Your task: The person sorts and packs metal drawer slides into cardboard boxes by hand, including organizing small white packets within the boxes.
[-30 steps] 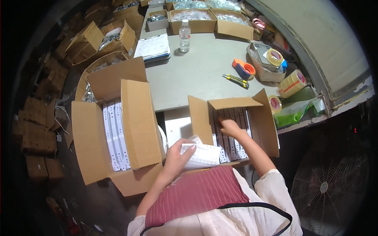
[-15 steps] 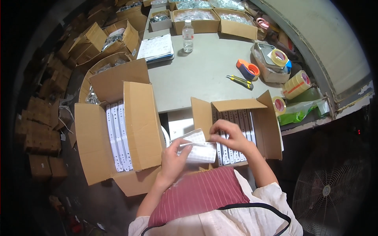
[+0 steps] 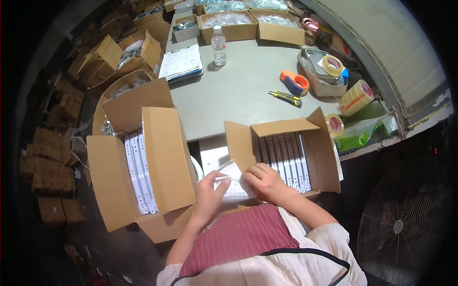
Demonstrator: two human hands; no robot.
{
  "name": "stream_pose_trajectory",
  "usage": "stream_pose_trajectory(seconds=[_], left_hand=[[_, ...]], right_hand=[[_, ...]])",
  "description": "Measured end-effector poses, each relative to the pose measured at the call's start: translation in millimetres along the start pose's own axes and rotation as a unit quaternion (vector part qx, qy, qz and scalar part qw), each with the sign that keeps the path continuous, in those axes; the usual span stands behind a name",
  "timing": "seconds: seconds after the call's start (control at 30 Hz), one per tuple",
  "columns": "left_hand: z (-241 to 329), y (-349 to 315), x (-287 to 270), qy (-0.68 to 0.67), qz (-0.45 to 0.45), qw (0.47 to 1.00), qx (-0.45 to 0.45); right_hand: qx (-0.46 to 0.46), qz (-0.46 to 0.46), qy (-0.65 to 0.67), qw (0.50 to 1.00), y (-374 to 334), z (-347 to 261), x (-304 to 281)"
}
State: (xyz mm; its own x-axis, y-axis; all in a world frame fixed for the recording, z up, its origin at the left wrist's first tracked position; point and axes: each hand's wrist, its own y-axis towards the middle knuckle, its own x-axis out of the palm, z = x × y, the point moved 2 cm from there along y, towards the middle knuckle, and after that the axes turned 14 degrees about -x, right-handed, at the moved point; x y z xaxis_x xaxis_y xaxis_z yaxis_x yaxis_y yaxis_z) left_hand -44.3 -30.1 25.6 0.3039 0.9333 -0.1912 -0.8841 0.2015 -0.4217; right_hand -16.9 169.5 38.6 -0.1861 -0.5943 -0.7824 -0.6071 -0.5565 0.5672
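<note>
White sheets [image 3: 234, 191] extend rightward from the left hand [image 3: 210, 194], pinched by thumb and fingers; the curled right hand [image 3: 268, 184], grip unclear, is nearer the box [image 3: 286, 127] of white strips [image 3: 294, 164].

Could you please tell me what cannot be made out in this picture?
Head view:
Right hand: fingertips hidden by the hand itself; their hold on the white sheet is unclear.
White strips in the right box: some near ends lie behind that hand.
Papers: writing too small.
Glossy bags: cut off by the upper edge.
</note>
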Motion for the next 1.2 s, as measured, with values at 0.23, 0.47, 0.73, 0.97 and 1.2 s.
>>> stream_pose_trajectory(seconds=[0.23,0.47,0.73,0.97,1.2], left_hand=[[-10.5,6.2,-2.8,-0.009,-0.01,1.0,-0.001],[-9.0,6.9,0.2,0.002,-0.018,1.0,0.019],[-6.6,-1.0,-4.3,-0.02,0.006,1.0,0.01],[6.8,-8.7,-1.5,0.005,0.026,0.998,0.052],[3.1,-9.1,4.7,0.021,0.032,0.997,0.067]], right_hand=[[0.258,-0.041,0.053,0.964,-51.4,102.3,6.2],[0.32,-0.23,-0.026,0.919,-126.8,162.5,59.5],[0.403,-0.144,-0.106,0.898,-88.0,145.6,29.9],[0.212,-0.072,0.321,0.92,-4.8,24.5,-19.5],[0.28,-0.069,0.336,0.897,-18.4,18.9,-10.7]])
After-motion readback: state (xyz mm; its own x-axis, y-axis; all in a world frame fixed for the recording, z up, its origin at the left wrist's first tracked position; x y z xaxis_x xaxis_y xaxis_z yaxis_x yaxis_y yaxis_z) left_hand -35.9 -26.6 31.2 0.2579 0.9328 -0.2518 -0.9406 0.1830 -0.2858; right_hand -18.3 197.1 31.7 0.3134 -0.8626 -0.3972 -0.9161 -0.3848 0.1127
